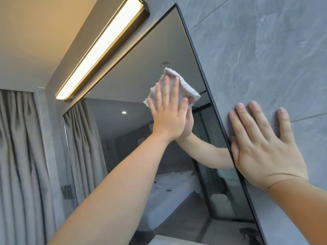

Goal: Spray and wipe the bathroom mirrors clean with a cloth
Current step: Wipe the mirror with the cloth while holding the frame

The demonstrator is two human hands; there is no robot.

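A large dark-framed mirror (138,71) fills the middle of the head view, tilted by the camera angle. My left hand (168,110) presses a folded white cloth (185,87) flat against the upper right part of the glass, fingers straight. My right hand (261,145) lies flat on the grey stone wall just right of the mirror's black edge (208,85), its thumb touching the frame. No spray bottle is visible.
A lit strip lamp (99,50) runs above the mirror's top edge. Grey curtains (19,156) hang at the left. Grey marble-look tiles (256,50) cover the wall at the right. The mirror reflects a bed and a glass partition.
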